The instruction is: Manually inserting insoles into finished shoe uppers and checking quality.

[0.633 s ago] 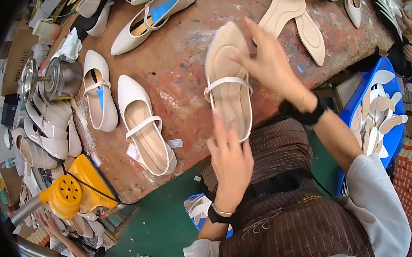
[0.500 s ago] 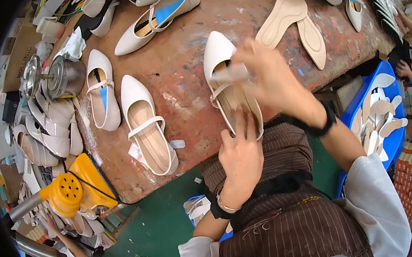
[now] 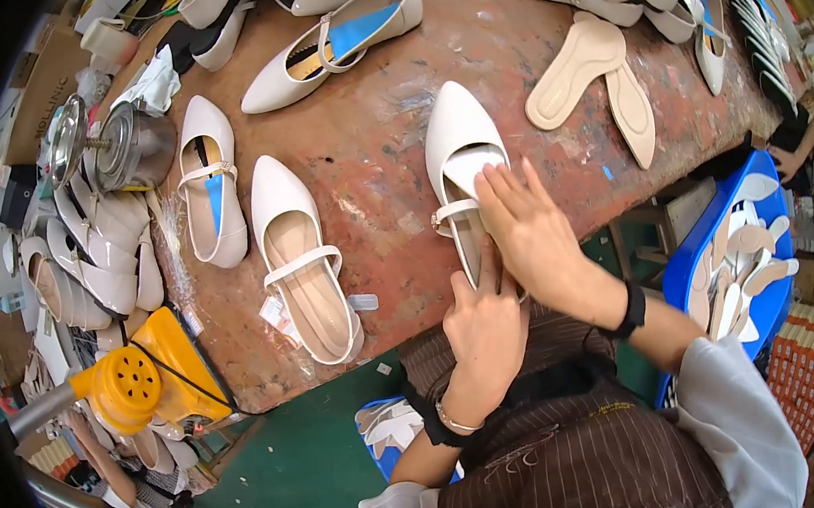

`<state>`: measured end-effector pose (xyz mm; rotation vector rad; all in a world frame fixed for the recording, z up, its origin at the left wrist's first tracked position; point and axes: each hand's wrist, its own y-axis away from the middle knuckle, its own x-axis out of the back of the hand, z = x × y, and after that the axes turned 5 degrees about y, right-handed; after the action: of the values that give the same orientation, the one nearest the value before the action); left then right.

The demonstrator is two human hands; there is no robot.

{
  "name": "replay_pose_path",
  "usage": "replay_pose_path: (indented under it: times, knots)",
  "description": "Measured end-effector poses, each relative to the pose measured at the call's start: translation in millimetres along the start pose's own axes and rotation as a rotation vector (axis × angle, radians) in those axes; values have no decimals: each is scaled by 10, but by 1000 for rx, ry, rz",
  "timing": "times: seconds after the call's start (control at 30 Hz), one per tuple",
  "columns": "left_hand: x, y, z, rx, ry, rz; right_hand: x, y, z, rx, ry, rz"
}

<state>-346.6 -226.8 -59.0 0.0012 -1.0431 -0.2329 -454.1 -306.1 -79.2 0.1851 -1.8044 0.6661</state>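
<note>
Both grips meet on one white pointed shoe (image 3: 462, 164) lying toe-away at the near edge of the table (image 3: 386, 147). The right hand (image 3: 534, 236) lies flat with fingers spread, pressing down into the shoe's opening just behind the strap, so it clamps nothing. The left hand (image 3: 484, 330) closes about the heel end, thumb and fingers steadying it from below the table edge.

From largest to smallest: the worn reddish table carries everything. A blue crate (image 3: 701, 263) of tan insoles stands off its right side, and a yellow heat blower (image 3: 133, 382) sits at its left corner, near a metal pot (image 3: 133, 149). Just left of the held shoe lies a second white strapped shoe (image 3: 303, 260) with a tan lining, then a third shoe (image 3: 212, 190) showing blue inside. Two loose tan insoles (image 3: 597, 75) rest beyond the held shoe to the right. More white shoes crowd the far edge and the left side.

Judging by the flat palm inside the shoe, the step in hand looks like seating an insole in the shoe and smoothing it down. The next move would call for firm, even pressure running from toe to heel while the left hand keeps the shoe from sliding, then checking that the edges lie flush.
</note>
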Motion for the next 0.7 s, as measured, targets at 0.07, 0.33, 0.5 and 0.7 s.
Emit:
replay_pose_path:
  times: [0.07,0.33,0.5,0.7]
  knots:
    - [3,-23,31,4,44,-37,-137,-47,115,-19,15,-34]
    - [-16,37,-43,2,83,-38,-154,-68,-59,35,309,-119]
    - [68,25,-31,-27,102,-45,-353,-293,-17,-79,236,-246]
    - [13,-46,11,-78,44,35,-476,-598,133,-21,287,-404]
